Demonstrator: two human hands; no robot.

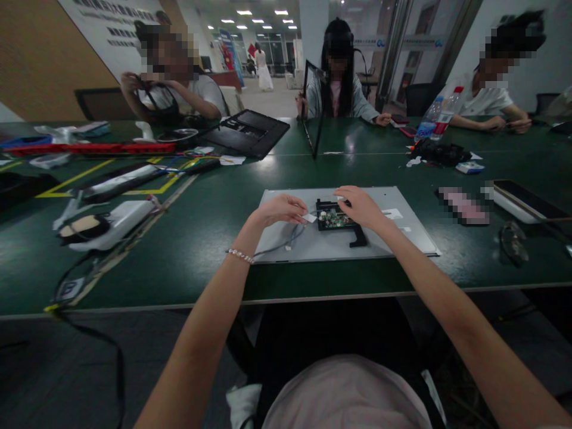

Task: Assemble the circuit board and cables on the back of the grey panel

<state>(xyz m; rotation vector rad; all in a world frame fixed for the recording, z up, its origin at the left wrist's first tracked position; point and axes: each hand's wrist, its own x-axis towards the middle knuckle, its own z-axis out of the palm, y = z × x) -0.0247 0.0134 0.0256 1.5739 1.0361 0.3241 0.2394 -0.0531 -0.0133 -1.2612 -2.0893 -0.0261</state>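
Note:
A flat silver-grey panel (402,208) lies on the green table in front of me. On its middle rests a green circuit board (330,219) in a black bracket (358,236) with a hooked arm. My left hand (283,210) is at the board's left side, fingers pinched on a thin grey cable (279,246) with a white tag (308,218) by the fingertips. The exact grip is partly hidden. My right hand (361,205) curves over the board's upper right part, thumb and fingers closed on its edge.
To the left lie a white device (120,223), cables and a red strip (98,149). A black cover (248,132) sits farther back. On the right are a pink phone (465,205), glasses (513,243) and bottles (440,116). A person opposite holds a black frame (316,113).

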